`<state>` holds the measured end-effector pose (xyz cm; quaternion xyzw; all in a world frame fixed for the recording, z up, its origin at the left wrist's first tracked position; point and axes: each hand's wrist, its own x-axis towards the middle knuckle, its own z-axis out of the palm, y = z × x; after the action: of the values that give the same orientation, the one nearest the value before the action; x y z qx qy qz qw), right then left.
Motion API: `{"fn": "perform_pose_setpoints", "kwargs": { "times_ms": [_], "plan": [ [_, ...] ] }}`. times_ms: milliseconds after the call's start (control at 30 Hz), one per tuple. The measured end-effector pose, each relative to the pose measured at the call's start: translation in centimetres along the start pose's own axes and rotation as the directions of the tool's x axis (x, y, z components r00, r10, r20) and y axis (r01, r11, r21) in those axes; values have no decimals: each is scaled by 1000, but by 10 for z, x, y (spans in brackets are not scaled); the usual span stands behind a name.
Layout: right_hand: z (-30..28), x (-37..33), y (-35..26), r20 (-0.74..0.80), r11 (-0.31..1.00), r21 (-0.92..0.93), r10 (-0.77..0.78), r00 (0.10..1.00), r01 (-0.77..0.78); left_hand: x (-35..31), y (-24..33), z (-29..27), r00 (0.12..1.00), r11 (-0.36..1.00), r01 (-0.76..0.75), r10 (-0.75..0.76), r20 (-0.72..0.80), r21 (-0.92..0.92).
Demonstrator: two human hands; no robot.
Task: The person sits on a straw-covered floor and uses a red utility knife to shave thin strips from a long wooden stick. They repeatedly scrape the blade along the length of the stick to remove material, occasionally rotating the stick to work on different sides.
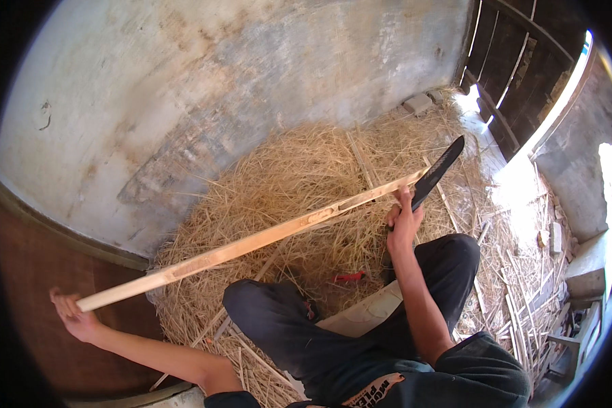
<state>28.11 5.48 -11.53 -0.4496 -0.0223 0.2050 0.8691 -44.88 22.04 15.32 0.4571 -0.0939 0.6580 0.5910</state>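
A long, pale split bamboo strip [251, 243] slants across in front of me, its low end at the left and its far end raised at the right. My left hand [76, 317] is closed at the low end, the fingers curled by its tip. My right hand [404, 221] grips a machete [443, 168] with a broad dark blade that points up and away. Beside the blade, the strip's far end meets the right hand's fingertips. Most of the machete's handle is hidden in my fist.
Straw and shavings [306, 156] cover the floor around my crossed legs. A small red object [350, 277] lies between my knees. A plastered wall [238, 81] rises ahead, with a brown panel [68, 272] at the left. Loose bamboo slivers [517, 319] and a brick [418, 103] lie to the right.
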Motion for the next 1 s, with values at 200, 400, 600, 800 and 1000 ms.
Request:
{"fn": "perform_pose_setpoints", "kwargs": {
  "times_ms": [200, 400, 600, 800, 1000],
  "plan": [
    [13, 15, -55, 71, 987, 89, -139, 988, 132, -104, -63, -79, 951, 933, 116, -203, -233, -341],
    [43, 2, -96, 159, 971, 205, -155, 975, 120, -175, -132, -114, 616, 994, 108, -53, -786, 18],
    [51, 28, -123, 179, 908, 393, -231, 956, 146, -188, -207, -146, 562, 959, 285, -160, -812, 8],
    [45, 53, -139, 142, 819, 554, -267, 953, 147, -166, -252, -140, 474, 949, -65, -244, -846, -309],
    [28, 61, -149, 97, 716, 690, -237, 967, 106, -126, -287, -67, 629, 974, -16, -167, -759, -227]
  ]
}}
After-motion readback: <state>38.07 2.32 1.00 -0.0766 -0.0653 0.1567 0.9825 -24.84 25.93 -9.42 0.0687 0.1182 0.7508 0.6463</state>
